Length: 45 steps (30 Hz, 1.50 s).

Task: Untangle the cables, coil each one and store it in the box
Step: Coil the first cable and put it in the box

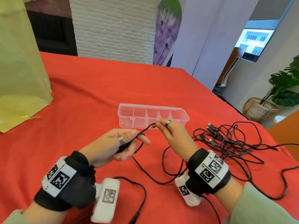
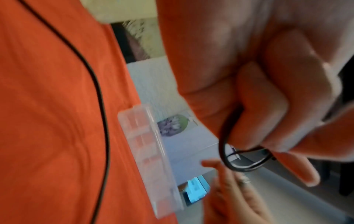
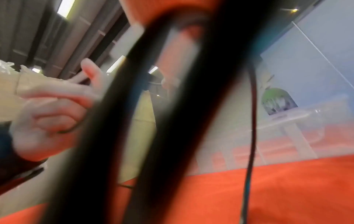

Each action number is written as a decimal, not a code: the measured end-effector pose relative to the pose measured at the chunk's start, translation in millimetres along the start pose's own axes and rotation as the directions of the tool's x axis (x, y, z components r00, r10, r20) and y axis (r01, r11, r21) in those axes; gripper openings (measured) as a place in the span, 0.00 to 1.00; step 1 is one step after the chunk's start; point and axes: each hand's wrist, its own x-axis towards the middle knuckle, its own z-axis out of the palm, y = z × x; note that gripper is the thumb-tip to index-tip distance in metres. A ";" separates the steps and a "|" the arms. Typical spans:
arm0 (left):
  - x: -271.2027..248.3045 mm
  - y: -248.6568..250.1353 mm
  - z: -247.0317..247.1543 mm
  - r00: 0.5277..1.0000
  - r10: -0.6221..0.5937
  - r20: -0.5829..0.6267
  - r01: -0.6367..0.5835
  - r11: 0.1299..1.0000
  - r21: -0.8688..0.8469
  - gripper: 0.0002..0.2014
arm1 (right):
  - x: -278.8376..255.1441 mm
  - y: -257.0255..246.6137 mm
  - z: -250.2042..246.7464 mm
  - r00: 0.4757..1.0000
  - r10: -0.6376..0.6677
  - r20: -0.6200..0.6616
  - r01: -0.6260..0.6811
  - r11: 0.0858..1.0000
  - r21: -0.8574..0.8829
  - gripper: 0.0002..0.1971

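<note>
My left hand (image 1: 123, 143) grips a thin black cable (image 1: 146, 128), with small loops wound round its fingers (image 2: 247, 160). My right hand (image 1: 163, 126) pinches the same cable a little to the right and holds it taut between the hands. The cable's slack (image 1: 142, 167) trails down across the red cloth toward me. A clear plastic box (image 1: 152, 116) with several divided compartments stands just behind the hands, seen also as the box (image 2: 151, 159). A tangle of black cables (image 1: 233, 141) lies to the right. In the right wrist view blurred cable strands (image 3: 134, 113) hide most of the scene.
A red cloth (image 1: 97, 88) covers the table. A yellow bag (image 1: 17, 70) stands at the far left. A potted plant in a wicker basket (image 1: 260, 109) is on the floor beyond the table's right edge.
</note>
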 end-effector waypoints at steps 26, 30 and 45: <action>7.3 3.1 -34.2 0.724 0.065 -0.687 -0.309 0.921 -0.238 0.14 | -7.2 26.6 -54.4 0.847 0.207 0.489 -0.164 0.978 -0.129 0.04; 2.8 -1.4 -56.4 0.621 0.057 -0.781 -0.369 0.901 -0.228 0.15 | -20.0 34.7 -57.9 0.768 0.268 0.582 -0.243 0.962 -0.123 0.12; 4.6 1.8 -0.3 0.950 -0.036 -0.311 -0.006 0.991 -0.134 0.15 | 0.1 -58.7 28.2 0.993 -0.036 0.116 0.020 0.990 0.140 0.11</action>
